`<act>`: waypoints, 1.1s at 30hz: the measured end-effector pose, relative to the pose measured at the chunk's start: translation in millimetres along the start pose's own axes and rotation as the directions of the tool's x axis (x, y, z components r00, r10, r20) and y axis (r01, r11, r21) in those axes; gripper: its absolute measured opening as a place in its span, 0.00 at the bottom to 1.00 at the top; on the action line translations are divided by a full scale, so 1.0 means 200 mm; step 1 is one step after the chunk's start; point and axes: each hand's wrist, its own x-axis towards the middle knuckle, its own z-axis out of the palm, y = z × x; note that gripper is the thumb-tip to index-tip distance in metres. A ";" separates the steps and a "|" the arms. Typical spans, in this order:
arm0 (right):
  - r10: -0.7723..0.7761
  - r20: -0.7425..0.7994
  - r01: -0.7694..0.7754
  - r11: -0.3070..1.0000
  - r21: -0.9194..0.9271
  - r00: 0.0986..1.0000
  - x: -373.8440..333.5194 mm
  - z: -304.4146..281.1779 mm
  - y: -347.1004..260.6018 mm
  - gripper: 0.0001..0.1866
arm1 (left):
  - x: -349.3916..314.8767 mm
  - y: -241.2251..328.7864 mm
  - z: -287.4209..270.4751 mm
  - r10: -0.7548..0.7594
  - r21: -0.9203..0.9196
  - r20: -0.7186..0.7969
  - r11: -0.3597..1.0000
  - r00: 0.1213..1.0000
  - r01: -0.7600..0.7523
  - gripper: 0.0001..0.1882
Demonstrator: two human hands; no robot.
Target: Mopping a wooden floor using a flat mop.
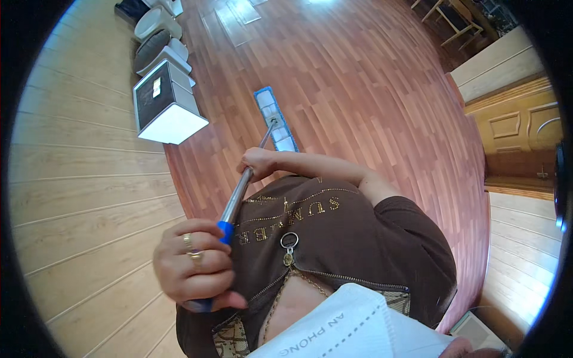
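A flat mop with a long metal handle (237, 200) runs from near my chest down to the floor. My left hand (194, 262), with gold rings on its fingers, is wrapped around the blue grip (226, 231) at the handle's upper end. Farther down the pole, my right hand (259, 164) is closed around the metal, its forearm reaching across from the right. The mop's long rectangular head (268, 104), pale on top with a blue fringe, lies on the wood-look floor (352, 95). Part of its near end is hidden behind my right forearm.
Left of the mop stands a white box-shaped cabinet (173, 124) with a dark top and a small item on it. Several white and dark rounded pieces (158, 25) line the panelled wall (89, 179) beyond it. A wooden door (516, 125) is at the right; wooden furniture (456, 24) stands far right.
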 end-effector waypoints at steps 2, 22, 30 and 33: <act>0.018 -0.036 -0.019 1.000 -0.017 0.999 0.03 0.01 -0.06 0.12 | -0.04 0.01 -0.13 -0.007 -0.037 0.046 0.999 0.999 0.008 0.20; 0.393 -0.568 -0.365 0.916 0.168 0.724 -0.20 -0.35 0.10 0.09 | 0.25 -0.92 -0.48 0.429 -0.448 0.125 0.829 0.895 -0.335 0.21; 0.594 -0.674 -0.647 0.730 0.222 0.440 -0.66 -0.30 0.03 0.07 | 0.56 -1.01 -0.20 0.561 -0.635 0.214 0.702 0.800 -0.323 0.18; 0.643 -0.717 -0.722 0.627 0.293 0.268 -1.10 -0.18 -0.04 0.09 | 0.78 -1.02 0.15 0.672 -0.749 0.253 0.591 0.696 -0.299 0.20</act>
